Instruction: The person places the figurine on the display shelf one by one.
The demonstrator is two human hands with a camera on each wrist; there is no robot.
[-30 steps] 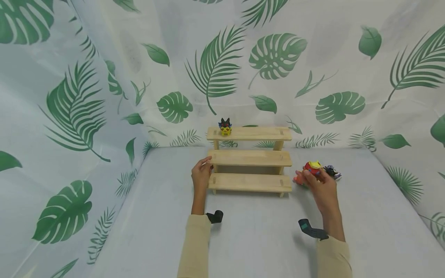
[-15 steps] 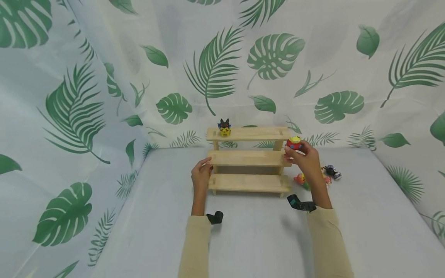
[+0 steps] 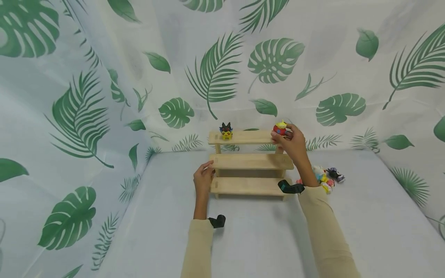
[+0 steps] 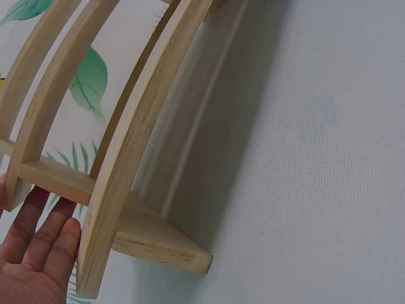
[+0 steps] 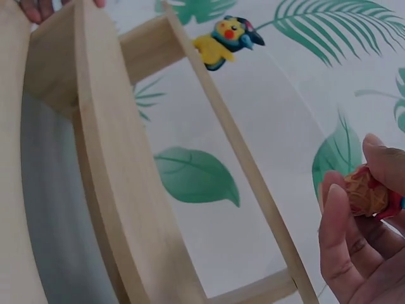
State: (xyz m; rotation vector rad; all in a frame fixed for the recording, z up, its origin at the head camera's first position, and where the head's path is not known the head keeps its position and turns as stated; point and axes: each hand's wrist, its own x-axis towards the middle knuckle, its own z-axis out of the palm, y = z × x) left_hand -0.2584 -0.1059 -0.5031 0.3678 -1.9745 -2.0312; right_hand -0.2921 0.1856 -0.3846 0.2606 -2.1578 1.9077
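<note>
A three-tier wooden display stand (image 3: pixel 250 161) stands before the back wall. My left hand (image 3: pixel 203 178) grips the left end of its middle tier, with fingers below the board (image 4: pixel 47 247). In my right hand (image 3: pixel 293 143) I pinch a small red and yellow toy figurine (image 3: pixel 279 128) at the right end of the top tier. The right wrist view shows the figurine's tan, criss-crossed side (image 5: pixel 367 192) between thumb and fingers, apart from the board. A yellow toy figurine with black ears (image 3: pixel 226 131) sits on the top tier's left end.
Several more small figurines lie in a cluster (image 3: pixel 325 178) on the white cloth surface (image 3: pixel 257 235), right of the stand and partly behind my right forearm. A leaf-printed sheet (image 3: pixel 215 77) hangs behind and along the sides.
My right hand has lifted the red and yellow figurine from the cluster and carried it left and up to the top tier's right end. My left hand has stayed on the stand.
</note>
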